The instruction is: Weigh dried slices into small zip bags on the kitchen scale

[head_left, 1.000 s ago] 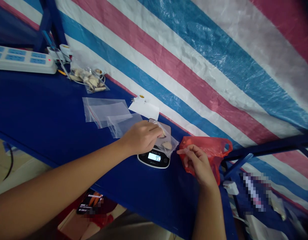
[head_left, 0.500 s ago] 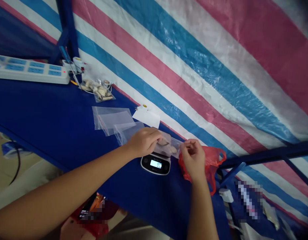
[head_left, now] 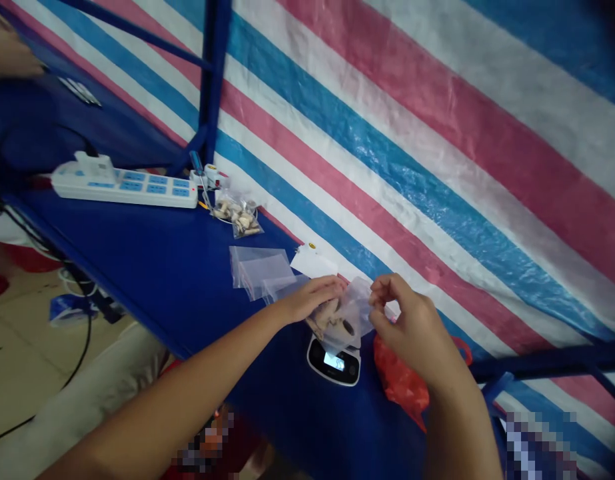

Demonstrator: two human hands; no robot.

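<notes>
The small clear bag [head_left: 344,319] of pale bits, likely light, soft and slippery, is pinched at its top edge by both the left hand [head_left: 312,298] and the right hand [head_left: 412,327] above the scale [head_left: 334,362].

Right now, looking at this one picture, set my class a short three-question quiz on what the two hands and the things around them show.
1. True or false: both the left hand and the right hand grip the small clear bag.
2. What lies directly under the held bag? A) the power strip B) the digital scale C) the red plastic bag
3. Fill in: the empty clear bags lie on the blue ___, to the left hand's left.

Key
1. True: each hand pinches one side of the bag's top.
2. B: the scale's lit display shows just below the bag.
3. Table.
</notes>
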